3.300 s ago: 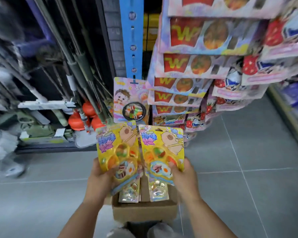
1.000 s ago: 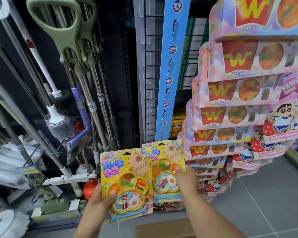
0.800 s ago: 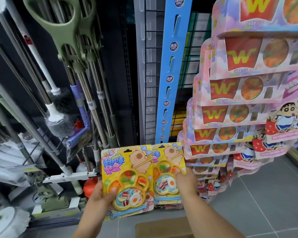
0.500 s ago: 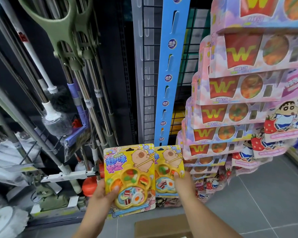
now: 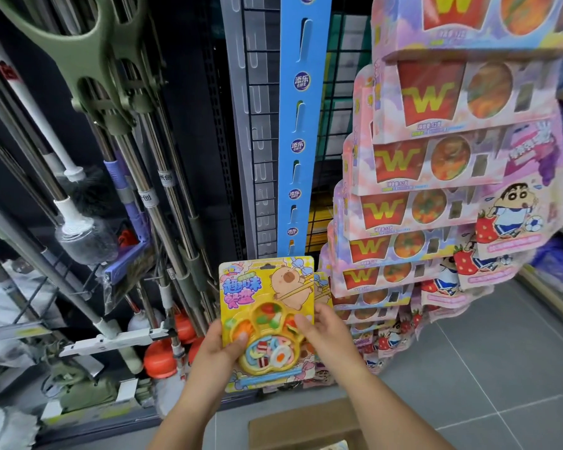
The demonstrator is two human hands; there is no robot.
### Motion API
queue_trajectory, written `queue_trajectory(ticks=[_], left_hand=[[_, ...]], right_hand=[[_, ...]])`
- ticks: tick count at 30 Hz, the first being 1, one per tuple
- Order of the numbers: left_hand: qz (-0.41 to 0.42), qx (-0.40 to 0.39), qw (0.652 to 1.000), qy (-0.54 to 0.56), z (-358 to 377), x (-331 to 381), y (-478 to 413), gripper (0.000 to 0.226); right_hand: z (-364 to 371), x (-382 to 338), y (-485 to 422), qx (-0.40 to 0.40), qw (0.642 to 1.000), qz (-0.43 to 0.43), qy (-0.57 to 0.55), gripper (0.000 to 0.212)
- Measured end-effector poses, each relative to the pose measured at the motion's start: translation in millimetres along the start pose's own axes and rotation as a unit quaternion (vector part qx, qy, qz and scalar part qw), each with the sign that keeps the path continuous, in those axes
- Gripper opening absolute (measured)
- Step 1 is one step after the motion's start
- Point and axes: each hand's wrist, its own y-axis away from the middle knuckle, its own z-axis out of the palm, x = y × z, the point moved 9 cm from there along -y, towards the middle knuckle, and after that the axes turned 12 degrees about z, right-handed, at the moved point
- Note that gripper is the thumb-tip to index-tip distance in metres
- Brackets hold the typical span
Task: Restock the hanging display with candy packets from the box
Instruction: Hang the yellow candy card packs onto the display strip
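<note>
My left hand (image 5: 215, 352) grips the lower left of a yellow candy packet (image 5: 267, 306) with a capybara picture and a paw-shaped blister. A second yellow packet (image 5: 322, 289) lies behind it, with only its right edge showing. My right hand (image 5: 329, 336) holds that right side, thumb on the front packet's blister. Both packets are just below the blue hanging strip (image 5: 298, 141), whose slots above them are bare. The cardboard box (image 5: 306, 423) stands on the floor beneath my arms.
Left of the strip, mops and brooms (image 5: 137, 177) lean in a dark rack, with orange plungers (image 5: 160, 358) low down. To the right hang stacked pink "W" candy packs (image 5: 429, 164) and cartoon strawberry packs (image 5: 507, 222). Grey tiled floor (image 5: 501, 368) lies at the lower right.
The two packets were side by side. My left hand has carried its packet rightwards over the one in my right hand, so they now overlap and the hands are close together.
</note>
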Motion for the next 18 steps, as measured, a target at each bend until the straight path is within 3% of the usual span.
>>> queue_trajectory(ticks=[9,18], left_hand=[[0.023,-0.017,0.998,-0.048,36,12,-24,0.019],[0.019,-0.030,0.994,-0.105,45,7,-34,0.023]], right_hand=[[-37,-34,-1,0.117,0.992,-0.036,0.022,0.007],[-47,-39,-9,0.147,0.988,-0.029,0.047,0.017]])
